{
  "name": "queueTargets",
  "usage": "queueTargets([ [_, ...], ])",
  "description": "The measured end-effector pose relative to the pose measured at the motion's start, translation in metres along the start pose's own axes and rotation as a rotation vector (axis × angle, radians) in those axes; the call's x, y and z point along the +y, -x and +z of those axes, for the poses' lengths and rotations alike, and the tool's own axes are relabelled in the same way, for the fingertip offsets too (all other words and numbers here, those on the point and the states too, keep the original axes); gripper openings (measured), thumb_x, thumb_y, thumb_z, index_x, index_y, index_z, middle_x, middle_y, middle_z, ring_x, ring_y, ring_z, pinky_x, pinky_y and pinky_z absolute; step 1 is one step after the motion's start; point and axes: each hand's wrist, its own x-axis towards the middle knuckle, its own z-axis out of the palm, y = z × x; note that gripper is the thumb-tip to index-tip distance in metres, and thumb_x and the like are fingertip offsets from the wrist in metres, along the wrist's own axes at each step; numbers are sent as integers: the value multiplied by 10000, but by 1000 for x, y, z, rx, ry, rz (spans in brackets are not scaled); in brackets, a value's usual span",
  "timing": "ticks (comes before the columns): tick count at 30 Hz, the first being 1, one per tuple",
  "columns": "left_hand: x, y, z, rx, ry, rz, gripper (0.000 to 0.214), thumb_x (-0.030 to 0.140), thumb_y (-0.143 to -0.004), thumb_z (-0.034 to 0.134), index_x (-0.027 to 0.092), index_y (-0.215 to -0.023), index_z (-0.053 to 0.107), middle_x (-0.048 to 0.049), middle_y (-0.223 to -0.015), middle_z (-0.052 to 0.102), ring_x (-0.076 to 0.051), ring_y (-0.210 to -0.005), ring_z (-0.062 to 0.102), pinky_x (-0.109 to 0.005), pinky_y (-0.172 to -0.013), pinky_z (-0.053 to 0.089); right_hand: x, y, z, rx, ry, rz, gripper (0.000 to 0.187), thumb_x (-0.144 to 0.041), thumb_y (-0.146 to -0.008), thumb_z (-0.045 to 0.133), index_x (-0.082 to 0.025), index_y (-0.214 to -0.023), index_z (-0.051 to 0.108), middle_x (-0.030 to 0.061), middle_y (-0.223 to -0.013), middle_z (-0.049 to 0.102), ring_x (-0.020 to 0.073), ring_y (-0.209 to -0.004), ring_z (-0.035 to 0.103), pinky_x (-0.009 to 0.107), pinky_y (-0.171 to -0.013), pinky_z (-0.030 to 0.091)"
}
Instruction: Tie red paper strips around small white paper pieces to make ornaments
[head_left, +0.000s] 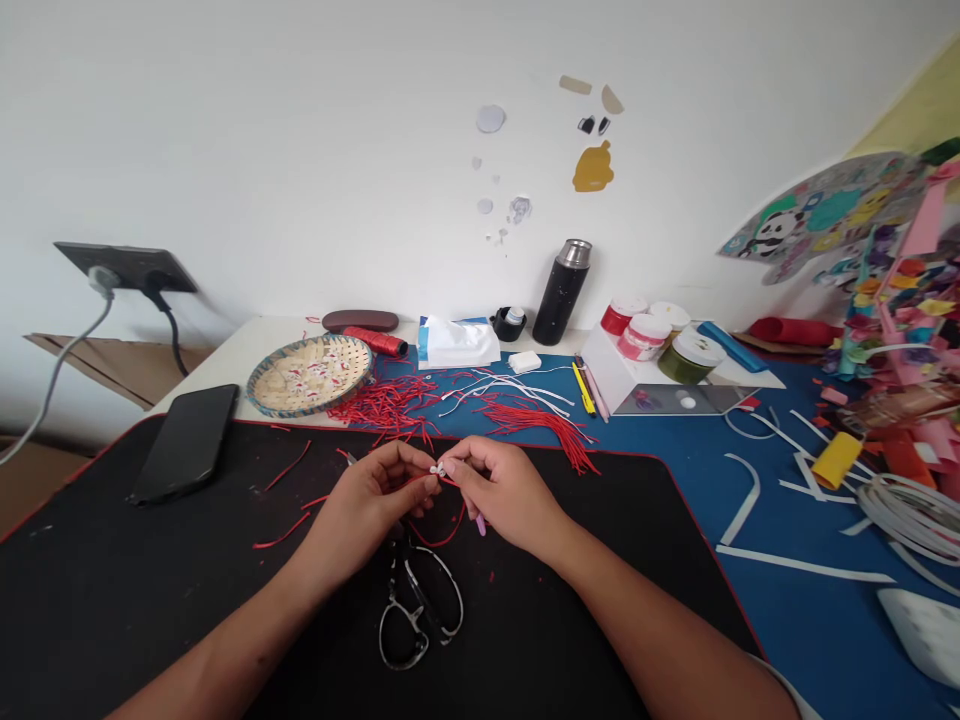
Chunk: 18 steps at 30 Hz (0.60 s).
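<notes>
Over the black mat, my left hand (397,478) and my right hand (495,490) meet fingertip to fingertip. Between them is a small white knotted piece (437,469), pinched from both sides. A thin red cord (450,538) runs from the fingers and loops down toward the mat. The tip of a purple stick-like item (481,524) pokes out below my right hand; the rest of it is hidden in the palm. Just under the hands lie scissors (420,620) with dark, worn handles, their blades partly covered by my left hand.
Behind the hands lie cut red cords (540,420), white cords (510,385) and a woven basket (311,375) of small pieces. A phone (186,443) lies left. A black flask (561,290) and lidded jars (694,355) stand behind; paper strips (802,563) lie right.
</notes>
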Motion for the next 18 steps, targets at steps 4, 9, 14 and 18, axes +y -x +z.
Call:
queueTargets([
  [4,-1,1,1,5,-28,28,247,394,-781,809,200,-890,702,-28,-781,746,-188,-687,672,-281,-630,512,0,0,0,10,82,-10,146,-270,-1001,567,-193,-922,662,-59,-595,582,85,-430,516,202,-447,372],
  [9,-2,3,3,11,-149,47,178,374,-808,757,213,-869,712,-20,-773,741,-197,-683,659,-287,-627,495,-5,2,0,32,270,-26,139,-222,-975,583,-194,-879,680,-60,-558,575,88,-438,509,220,-489,340],
  [14,-1,6,6,30,-294,75,155,376,-837,713,225,-867,728,-17,-775,746,-209,-709,651,-290,-634,472,-8,3,1,48,333,-26,121,-185,-955,600,-188,-861,676,-62,-544,566,88,-451,508,220,-503,323],
  [18,-1,4,4,38,-191,58,193,395,-817,743,217,-886,709,-8,-770,731,-200,-710,653,-293,-656,493,-7,2,1,22,220,-3,126,-212,-989,573,-188,-909,667,-70,-555,557,79,-423,506,208,-481,338],
])
